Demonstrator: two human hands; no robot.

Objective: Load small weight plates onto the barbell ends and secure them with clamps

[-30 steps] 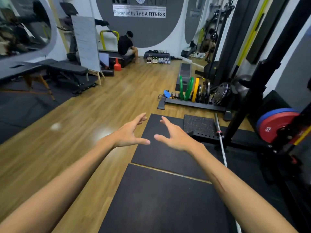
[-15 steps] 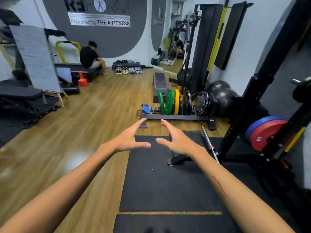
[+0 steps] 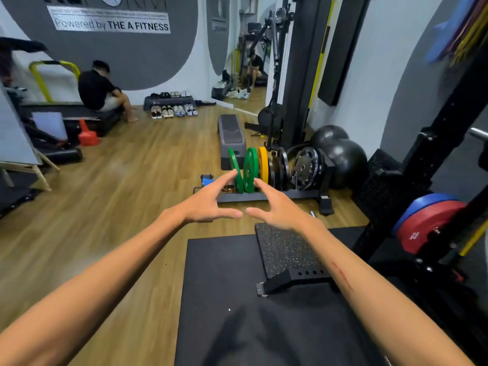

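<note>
A low plate rack [image 3: 266, 196] stands on the wood floor ahead. It holds two green plates [image 3: 250, 170], a yellow plate [image 3: 263, 165] and several black plates [image 3: 306, 167] upright on edge. A blue clamp [image 3: 207, 180] lies at the rack's left end. My left hand [image 3: 208, 200] and my right hand [image 3: 277, 207] are stretched out side by side in front of the green plates, fingers spread and holding nothing. The barbell's end [image 3: 312, 214] just shows on the floor behind my right wrist.
A black squat rack upright [image 3: 422, 165] rises at right with red and blue plates [image 3: 427, 225] stored low on it. A speckled platform [image 3: 285, 249] sits on the black mat [image 3: 219, 273]. A grey step [image 3: 231, 136], black balls [image 3: 340, 157] and a seated person [image 3: 97, 88] lie beyond.
I have moved closer to the plate rack, which now looms larger and sits behind my fingertips. Both hands stay open and extended.
</note>
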